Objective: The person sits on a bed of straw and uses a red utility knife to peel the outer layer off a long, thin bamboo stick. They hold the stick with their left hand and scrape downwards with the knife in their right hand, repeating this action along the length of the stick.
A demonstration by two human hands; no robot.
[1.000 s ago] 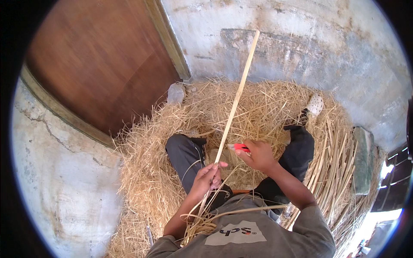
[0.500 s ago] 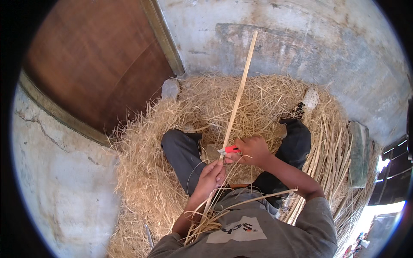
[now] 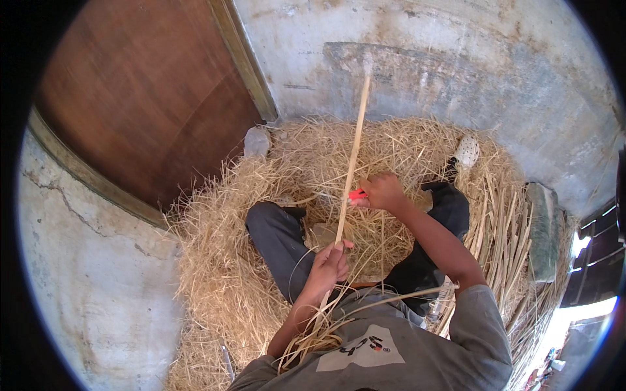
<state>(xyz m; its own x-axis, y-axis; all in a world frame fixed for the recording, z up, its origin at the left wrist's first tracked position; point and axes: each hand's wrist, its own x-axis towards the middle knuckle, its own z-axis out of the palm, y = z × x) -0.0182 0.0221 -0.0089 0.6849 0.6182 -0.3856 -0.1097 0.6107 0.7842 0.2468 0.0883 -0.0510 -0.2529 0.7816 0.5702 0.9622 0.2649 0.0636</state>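
Note:
A long pale wooden strip (image 3: 355,146), likely split cane or bamboo, slants up from my lap toward the wall. My left hand (image 3: 330,264) is closed around its lower part. Farther up, my right hand (image 3: 383,193) grips a red-handled cutter knife (image 3: 358,194), held against the strip or right beside it; its blade is too blurred to make out. Thin peeled strips (image 3: 319,342) lie curled over my left forearm and shirt. Below my hands, a pale block (image 3: 323,234) shows between my knees.
Loose straw-like shavings (image 3: 215,280) cover the floor around my legs. A bundle of long strips (image 3: 495,260) lies at my right, beside a greenish stone slab (image 3: 542,231). Ahead stands a stained wall (image 3: 443,78); a brown door (image 3: 150,98) is at the left.
My right hand has moved up and away from my left hand with the cutter knife, along the strip. The strip's far end has shifted left and lower.

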